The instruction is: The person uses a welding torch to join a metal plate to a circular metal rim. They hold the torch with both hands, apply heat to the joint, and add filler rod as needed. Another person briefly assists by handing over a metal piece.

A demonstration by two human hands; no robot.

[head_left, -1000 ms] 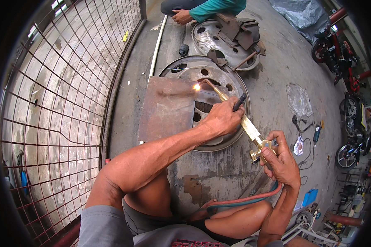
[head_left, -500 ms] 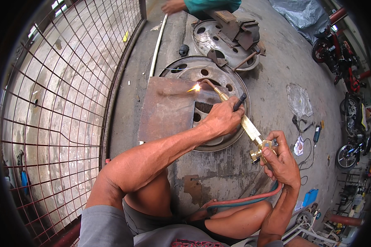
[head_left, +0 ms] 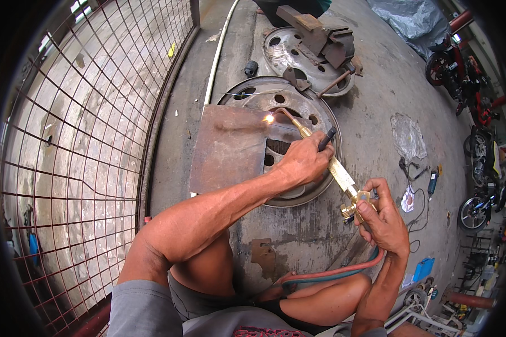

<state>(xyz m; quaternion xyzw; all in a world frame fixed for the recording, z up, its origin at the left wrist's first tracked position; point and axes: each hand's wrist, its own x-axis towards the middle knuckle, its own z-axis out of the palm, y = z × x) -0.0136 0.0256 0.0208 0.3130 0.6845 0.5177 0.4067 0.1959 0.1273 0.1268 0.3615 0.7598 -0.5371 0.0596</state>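
Note:
My left hand (head_left: 306, 160) is closed around the brass torch (head_left: 340, 173), with a black cylindrical piece (head_left: 327, 139) rising beside its fingers. My right hand (head_left: 385, 224) grips the torch's rear valve body, where red (head_left: 331, 272) and teal hoses trail down. A bright flame (head_left: 269, 119) glows at the bent copper tip, over the top right part of a rusty steel plate (head_left: 225, 157). The plate rests on a steel wheel rim (head_left: 326, 121) with round holes.
Behind, another rim (head_left: 275, 53) carries heavy metal pieces (head_left: 337, 45); part of a co-worker (head_left: 289, 11) shows beyond. A wire-mesh fence (head_left: 84, 140) runs along the left. Motorcycles (head_left: 472, 213), plastic sheeting (head_left: 405, 135) and a power tool (head_left: 433, 181) are on the right.
The co-worker's hand and sleeve have moved up out of view. The flame flared longer half a second ago and is small now. My hands have barely moved.

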